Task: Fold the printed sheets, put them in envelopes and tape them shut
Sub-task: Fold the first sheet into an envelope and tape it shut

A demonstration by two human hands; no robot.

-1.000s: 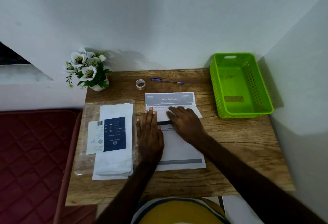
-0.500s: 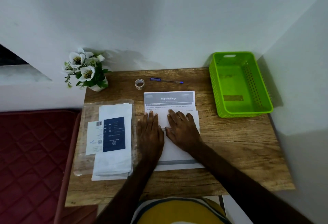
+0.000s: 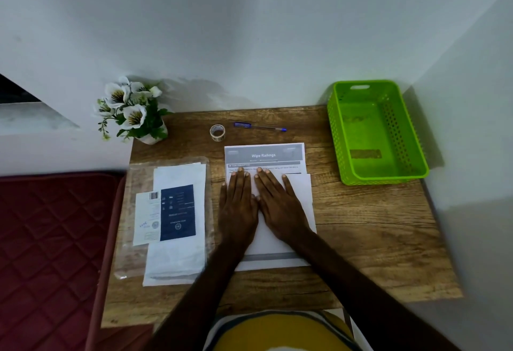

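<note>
A printed sheet [image 3: 265, 154] headed "Wipe Railings" lies in the middle of the wooden table [image 3: 361, 234]. Its near part is folded up over the middle, white back showing. My left hand [image 3: 238, 206] and my right hand [image 3: 279, 206] lie flat side by side on the folded flap, fingers straight, pressing it down. A stack of white envelopes [image 3: 177, 250] in a clear plastic sleeve, with a dark blue label on top, lies to the left. A small roll of tape [image 3: 217, 132] stands behind the sheet.
A blue pen [image 3: 259, 127] lies at the back next to the tape. A green plastic basket [image 3: 374, 131] sits at the back right. A pot of white flowers [image 3: 133, 111] stands at the back left corner. A red cushion [image 3: 52, 239] lies left of the table.
The folded flap has moved further up the sheet and now lies flat. Both hands have come together on it, side by side.
</note>
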